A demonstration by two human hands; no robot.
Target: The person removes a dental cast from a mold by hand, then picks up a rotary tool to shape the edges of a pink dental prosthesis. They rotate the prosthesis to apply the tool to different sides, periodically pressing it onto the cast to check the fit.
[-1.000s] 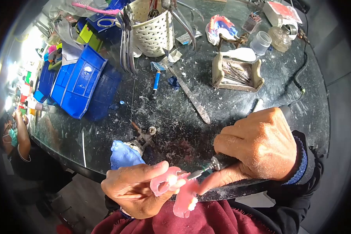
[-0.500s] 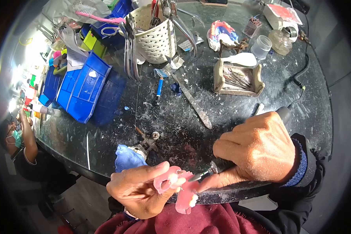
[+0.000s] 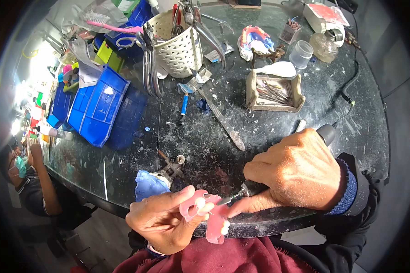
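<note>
A pink denture (image 3: 216, 227) with a few white teeth is pinched in my left hand (image 3: 161, 220), close over the front edge of the bench. My right hand (image 3: 300, 175) wraps round a dark rotary handpiece (image 3: 254, 188), its body slanting up to the right. The pointed metal bur meets the denture's upper edge, and my right thumb lies against the pink base. Pale dust covers the back of my right hand. Just behind my left hand lie a blue moulded piece (image 3: 149, 185) and a small metal articulator (image 3: 172, 168), partly hidden.
A dusty metal spatula (image 3: 223, 122) lies mid-bench. Behind stand a cream basket (image 3: 180, 57) of pliers, blue bins (image 3: 98, 109), a tool tray (image 3: 275, 93) and a pink-and-blue dental model (image 3: 256, 41). The handpiece cord (image 3: 351, 88) runs along the right. Another person (image 3: 32, 182) sits at left.
The denture has tilted slightly and risen a little, with the bur still at its edge. My right hand has shifted slightly left. The view has moved a little.
</note>
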